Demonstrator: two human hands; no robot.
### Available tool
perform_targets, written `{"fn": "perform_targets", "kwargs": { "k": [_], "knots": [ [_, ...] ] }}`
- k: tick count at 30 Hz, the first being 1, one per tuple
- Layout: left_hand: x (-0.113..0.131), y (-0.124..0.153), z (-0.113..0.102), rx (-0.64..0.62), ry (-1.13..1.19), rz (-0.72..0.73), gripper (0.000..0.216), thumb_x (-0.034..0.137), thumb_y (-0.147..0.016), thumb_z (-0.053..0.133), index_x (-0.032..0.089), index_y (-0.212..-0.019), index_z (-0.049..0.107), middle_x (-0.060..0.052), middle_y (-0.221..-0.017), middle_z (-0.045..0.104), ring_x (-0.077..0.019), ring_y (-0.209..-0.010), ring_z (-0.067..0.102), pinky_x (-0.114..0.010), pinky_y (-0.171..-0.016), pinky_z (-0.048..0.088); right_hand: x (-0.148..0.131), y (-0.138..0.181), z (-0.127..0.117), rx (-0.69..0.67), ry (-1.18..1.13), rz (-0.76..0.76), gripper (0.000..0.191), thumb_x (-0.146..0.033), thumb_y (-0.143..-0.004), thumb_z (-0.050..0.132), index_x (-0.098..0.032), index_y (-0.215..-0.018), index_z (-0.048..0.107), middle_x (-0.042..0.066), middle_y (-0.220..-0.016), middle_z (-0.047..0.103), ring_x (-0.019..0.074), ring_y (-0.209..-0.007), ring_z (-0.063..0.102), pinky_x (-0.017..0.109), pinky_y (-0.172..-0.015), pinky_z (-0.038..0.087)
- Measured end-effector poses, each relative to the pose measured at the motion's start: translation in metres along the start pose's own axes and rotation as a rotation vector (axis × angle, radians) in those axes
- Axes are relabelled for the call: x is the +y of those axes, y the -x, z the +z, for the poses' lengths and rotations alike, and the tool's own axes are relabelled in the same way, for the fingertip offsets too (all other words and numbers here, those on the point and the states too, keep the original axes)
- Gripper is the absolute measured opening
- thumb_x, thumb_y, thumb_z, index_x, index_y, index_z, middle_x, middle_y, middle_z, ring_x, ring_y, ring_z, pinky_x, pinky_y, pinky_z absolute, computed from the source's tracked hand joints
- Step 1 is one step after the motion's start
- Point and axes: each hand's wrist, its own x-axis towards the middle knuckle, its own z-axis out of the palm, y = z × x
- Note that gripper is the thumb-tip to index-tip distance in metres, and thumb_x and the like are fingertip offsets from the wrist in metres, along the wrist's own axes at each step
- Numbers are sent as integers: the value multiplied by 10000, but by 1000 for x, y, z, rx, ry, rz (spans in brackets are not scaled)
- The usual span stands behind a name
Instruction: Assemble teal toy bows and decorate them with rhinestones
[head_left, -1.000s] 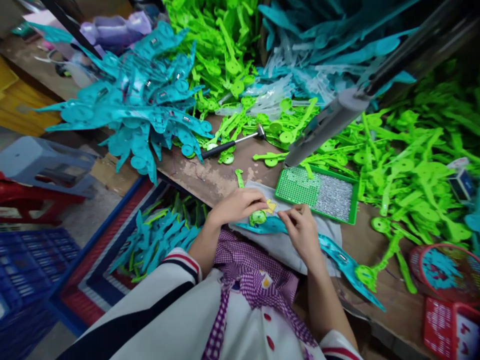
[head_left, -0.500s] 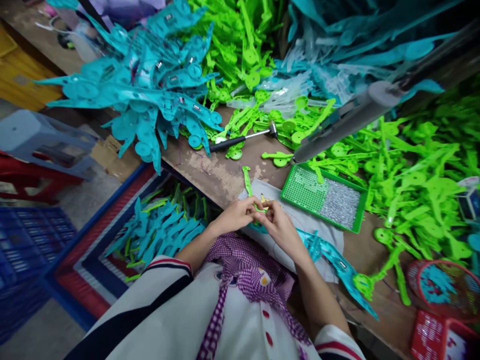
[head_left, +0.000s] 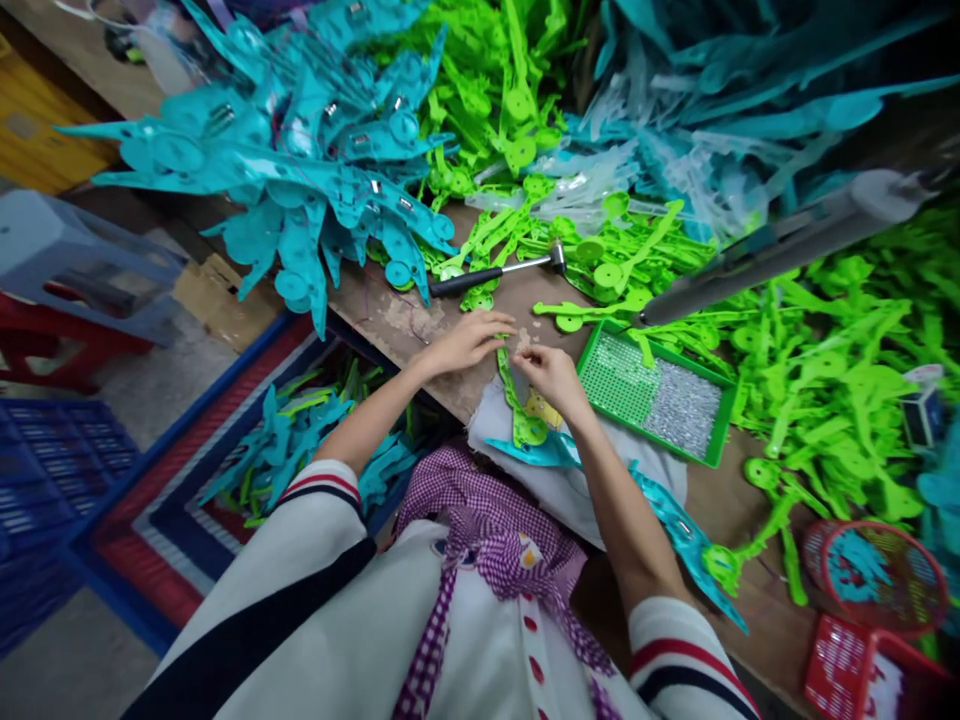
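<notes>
My left hand (head_left: pixel 469 343) and my right hand (head_left: pixel 551 375) meet at the top end of a lime-green plastic piece (head_left: pixel 520 405). The piece lies on a teal plastic piece (head_left: pixel 660 510) on a grey cloth (head_left: pixel 570 485) at the bench edge. Both hands pinch at the green piece's narrow tip; the left fingers are stretched over it, the right fingers curled. A green tray (head_left: pixel 600 345) with small silver screws lies just right of my right hand.
A black-handled hammer (head_left: pixel 495 272) lies beyond my hands. Heaps of teal parts (head_left: pixel 300 190) and green parts (head_left: pixel 825 370) cover the wooden bench (head_left: pixel 420 335). A crate of teal pieces (head_left: pixel 300 450) stands below left. Red baskets (head_left: pixel 870 570) stand at right. A grey tool (head_left: pixel 780 250) hangs overhead.
Both hands have moved away from my body, from the green piece's round end up to its narrow tip. The camera has tilted and shifted a little.
</notes>
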Motion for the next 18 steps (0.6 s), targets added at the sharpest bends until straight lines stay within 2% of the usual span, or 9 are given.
{"fn": "perform_targets", "kwargs": {
  "k": [3, 6, 11, 18],
  "knots": [
    [-20, -10, 6, -146, -33, 18, 223, 185, -934, 602, 209, -1101, 748, -97, -1265, 694, -245, -1227, 555, -472, -1102, 387, 4, -16, 8, -10, 83, 62, 236, -345, -822, 597, -161, -784, 741, 33, -697, 677, 165, -680, 559, 279, -653, 351],
    [-30, -12, 10, -165, -6, 28, 217, 212, -914, 646, 221, -1094, 767, -99, -1273, 695, -254, -1223, 552, -475, -1099, 381, 7, -22, 12, -9, 143, 89, 234, -339, -821, 614, -156, -798, 757, 42, -716, 703, 173, -693, 589, 272, -645, 356],
    [-34, -17, 4, -233, 56, 52, 215, 250, -868, 723, 229, -1073, 787, -109, -1299, 681, -268, -1226, 574, -468, -1115, 359, 9, -28, 14, 3, 190, 111, 206, -303, -802, 629, -161, -812, 778, 35, -708, 719, 173, -690, 622, 253, -623, 353],
    [-35, -22, 1, -263, 56, 24, 216, 272, -819, 778, 235, -1031, 798, -97, -1292, 675, -267, -1200, 598, -449, -1100, 373, 12, -34, 8, -64, 169, 57, 212, -321, -792, 670, -142, -813, 781, 35, -710, 718, 170, -695, 631, 250, -624, 356]
  ]
}}
